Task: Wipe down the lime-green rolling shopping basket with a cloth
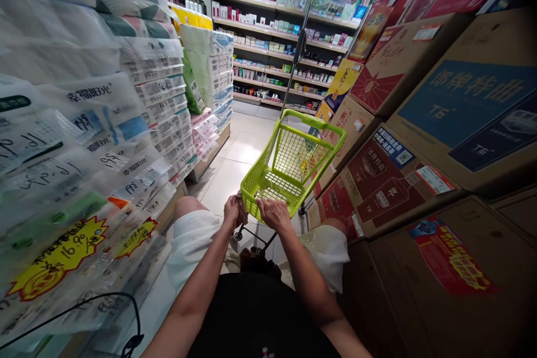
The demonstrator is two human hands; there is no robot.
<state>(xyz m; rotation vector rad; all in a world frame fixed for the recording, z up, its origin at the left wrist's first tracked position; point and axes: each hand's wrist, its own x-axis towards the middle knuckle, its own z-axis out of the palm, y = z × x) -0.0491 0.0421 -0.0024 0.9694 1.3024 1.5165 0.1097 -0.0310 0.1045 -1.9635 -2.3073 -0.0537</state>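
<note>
A lime-green shopping cart point(268, 173) with a lattice plastic basket stands tilted in front of my knees, on a dark wheeled frame. My right hand point(274, 213) rests on the basket's near rim, fingers curled over it. At the basket's near left corner is my left hand point(232, 212), its fingers closed. Something brownish point(242, 212) shows beside those fingers, too small to make out. Below the basket, a caster wheel point(237, 235) and thin dark bars are visible between my legs.
Wrapped tissue packs point(126, 140) are stacked high on the left, with yellow price tags point(62, 254). Printed cartons point(419, 123) line the right side. Tiled floor point(241, 137) leads to shelves of small boxes point(268, 45). A black cable point(134, 305) hangs at lower left.
</note>
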